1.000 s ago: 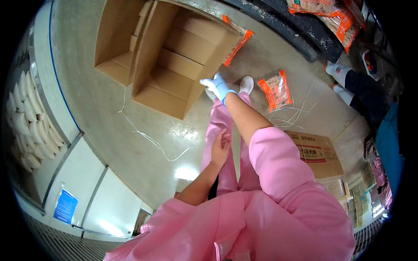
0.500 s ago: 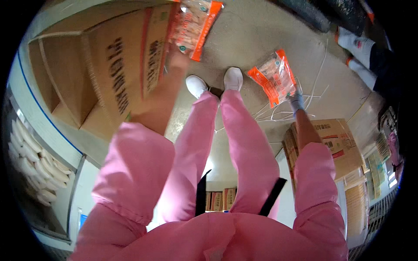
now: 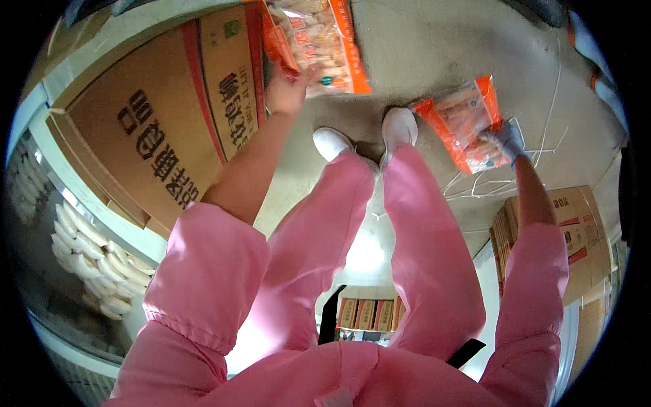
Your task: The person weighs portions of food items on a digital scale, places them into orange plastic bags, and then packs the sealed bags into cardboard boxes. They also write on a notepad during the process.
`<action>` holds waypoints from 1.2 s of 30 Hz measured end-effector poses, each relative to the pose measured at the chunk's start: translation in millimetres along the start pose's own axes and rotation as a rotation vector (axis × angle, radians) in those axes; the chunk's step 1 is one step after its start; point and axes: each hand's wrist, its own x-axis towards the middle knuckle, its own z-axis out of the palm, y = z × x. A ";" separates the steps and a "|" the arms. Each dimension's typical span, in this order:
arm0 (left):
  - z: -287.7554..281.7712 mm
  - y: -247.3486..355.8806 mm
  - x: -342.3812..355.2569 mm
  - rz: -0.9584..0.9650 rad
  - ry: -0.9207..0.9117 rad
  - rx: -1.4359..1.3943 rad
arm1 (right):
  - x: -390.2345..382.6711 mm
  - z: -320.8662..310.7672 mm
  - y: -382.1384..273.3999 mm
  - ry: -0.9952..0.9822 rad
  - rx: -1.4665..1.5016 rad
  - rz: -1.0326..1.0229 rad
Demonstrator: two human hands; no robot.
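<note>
My left hand (image 3: pixel 287 89), bare, is closed on the near end of a clear and orange plastic food bag (image 3: pixel 313 42) packed with pale pieces whose exact kind I cannot make out. That bag is beside a large brown carton (image 3: pixel 135 115) at the left and runs up to the upper picture edge. On the right, my right hand (image 3: pixel 505 141), in a light glove, grips the side of a second clear and orange food bag (image 3: pixel 468 117) with similar pale pinkish contents. The fingers of both hands are partly hidden against the bags.
White straps (image 3: pixel 478 182) lie loose on the floor near the right bag. Flattened cartons (image 3: pixel 576 224) stand at the right. White elongated packages (image 3: pixel 88 237) fill a case at the left. My white shoes (image 3: pixel 332 144) are between the bags. Small boxes (image 3: pixel 366 314) show behind my legs.
The view has shifted, so the shoes, right bag and cartons appear farther right. The left bag shows larger beside the carton. Both hands still grip their bags.
</note>
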 end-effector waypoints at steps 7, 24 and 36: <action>32.5 12.7 29.1 -0.042 0.088 -0.628 | -42.8 -5.9 -55.1 0.277 0.381 -0.025; -55.3 53.1 -123.7 -0.224 -0.511 -1.379 | -98.7 -14.4 -277.9 -0.071 0.424 -0.053; -294.7 60.2 -436.4 -0.113 0.249 -1.397 | -435.4 7.1 -536.6 -0.249 0.258 -0.177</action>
